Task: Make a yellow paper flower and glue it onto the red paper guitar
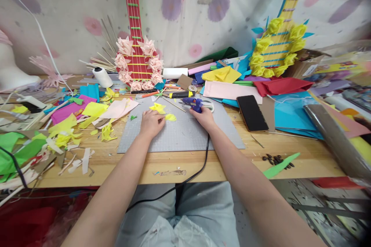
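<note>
My right hand (205,119) is wrapped around a blue hot glue gun (192,103), whose nozzle points left over the grey cutting mat (179,141). A black cord runs from it down over the table edge. My left hand (152,124) rests on the mat with curled fingers, its fingertips closed at the edge of a yellow paper petal (171,117). Just behind those fingers lies a yellow paper flower piece (157,108), partly hidden by them. White-handled scissors (209,104) lie beside my right hand. A black and yellow utility knife (182,94) lies behind the glue gun.
At the back stand a red paper guitar (135,61) with pink flowers and a yellow guitar (278,46) with yellow flowers. Paper scraps (65,129) crowd the left. A phone (252,113), coloured paper sheets (295,112) and dark seed-like bits (276,159) lie right.
</note>
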Demonstrator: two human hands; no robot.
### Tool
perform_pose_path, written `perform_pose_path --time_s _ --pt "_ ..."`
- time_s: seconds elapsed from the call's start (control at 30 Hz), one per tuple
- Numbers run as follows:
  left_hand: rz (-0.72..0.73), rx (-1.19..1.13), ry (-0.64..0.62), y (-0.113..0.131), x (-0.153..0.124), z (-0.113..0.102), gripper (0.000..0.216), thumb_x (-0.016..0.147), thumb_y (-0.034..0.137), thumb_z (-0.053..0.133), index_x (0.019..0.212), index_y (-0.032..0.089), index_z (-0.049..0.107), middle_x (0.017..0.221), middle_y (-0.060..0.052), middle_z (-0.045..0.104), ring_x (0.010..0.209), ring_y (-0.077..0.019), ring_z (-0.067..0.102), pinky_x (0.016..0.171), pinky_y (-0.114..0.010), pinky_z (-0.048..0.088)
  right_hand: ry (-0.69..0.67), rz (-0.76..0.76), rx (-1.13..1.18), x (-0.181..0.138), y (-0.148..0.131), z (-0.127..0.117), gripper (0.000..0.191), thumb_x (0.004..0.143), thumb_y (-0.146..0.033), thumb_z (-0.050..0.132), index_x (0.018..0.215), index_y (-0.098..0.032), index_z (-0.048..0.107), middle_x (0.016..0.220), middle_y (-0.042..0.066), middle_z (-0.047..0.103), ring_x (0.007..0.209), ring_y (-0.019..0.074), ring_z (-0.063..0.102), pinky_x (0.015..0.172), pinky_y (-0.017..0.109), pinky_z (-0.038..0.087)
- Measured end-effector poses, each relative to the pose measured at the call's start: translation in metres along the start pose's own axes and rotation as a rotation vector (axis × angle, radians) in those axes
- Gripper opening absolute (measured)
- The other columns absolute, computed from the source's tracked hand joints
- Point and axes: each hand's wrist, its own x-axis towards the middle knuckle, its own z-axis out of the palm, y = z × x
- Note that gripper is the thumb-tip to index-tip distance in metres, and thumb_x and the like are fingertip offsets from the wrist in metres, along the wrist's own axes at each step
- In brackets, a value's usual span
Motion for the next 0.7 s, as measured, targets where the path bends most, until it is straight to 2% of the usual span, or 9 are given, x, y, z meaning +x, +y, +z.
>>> perform_pose_path --time_s 0.13,0.27,0.37,0.47,0.57,0.7 --pt "-0.041 -0.001 0.047 0.001 0.0 -0.001 0.017 0.074 0.026 0.052 0.072 0.024 0.069 0.074 -0.005 0.064 0.081 -0.0214 0.053 0.077 -0.039 0.033 0.002 0.01 -0.007 0.0 0.0 0.0 0.042 0.064 -0.051 0.058 0.085 -0.016 0.065 0.079 0.006 0.065 0.073 0.0202 0.058 0.068 0.033 0.043" --pt "-0.176 -0.087 0.159 0.002 0.001 -0.002 0.012 0.07 0.024 0.053 0.067 0.02 0.063 0.073 -0.003 0.062 0.076 -0.019 0.054 0.075 -0.036 0.036 -0.004 -0.003 0.094 -0.003 -0.003 0.0 0.044 0.062 -0.053 0.059 0.085 -0.015 0.064 0.074 0.005 0.064 0.069 0.0183 0.057 0.064 0.03 0.043" --pt "-0.272 -0.239 0.214 0.0 0.002 -0.003 0.007 0.068 0.022 0.051 0.066 0.019 0.058 0.072 -0.002 0.058 0.067 -0.0148 0.053 0.07 -0.03 0.04 -0.123 -0.032 0.306 -0.008 -0.006 -0.001 0.043 0.063 -0.051 0.059 0.088 -0.016 0.063 0.069 0.003 0.062 0.061 0.0141 0.055 0.055 0.026 0.042" --pt "-0.33 -0.362 0.235 -0.002 0.002 -0.004 0.005 0.067 0.023 0.052 0.065 0.019 0.054 0.07 -0.001 0.054 0.064 -0.0128 0.051 0.065 -0.026 0.041 -0.272 -0.076 0.43 -0.013 -0.01 -0.004 0.038 0.063 -0.05 0.062 0.081 -0.017 0.062 0.061 0.0 0.058 0.052 0.0104 0.05 0.048 0.023 0.039" --pt "-0.38 -0.488 0.241 -0.004 0.003 -0.002 0.005 0.065 0.024 0.053 0.067 0.019 0.053 0.068 0.001 0.054 0.062 -0.0116 0.05 0.061 -0.024 0.042 -0.368 -0.09 0.391 -0.017 -0.013 -0.008 0.036 0.063 -0.052 0.062 0.07 -0.017 0.06 0.05 -0.002 0.051 0.044 0.008 0.042 0.043 0.022 0.034" --pt "-0.45 -0.648 0.245 -0.004 0.004 0.0 0.005 0.065 0.024 0.052 0.067 0.019 0.052 0.068 0.001 0.057 0.061 -0.0106 0.053 0.059 -0.023 0.043 -0.401 -0.101 0.228 -0.021 -0.018 -0.009 0.037 0.064 -0.055 0.06 0.062 -0.018 0.058 0.043 -0.003 0.045 0.041 0.0085 0.041 0.043 0.023 0.033"
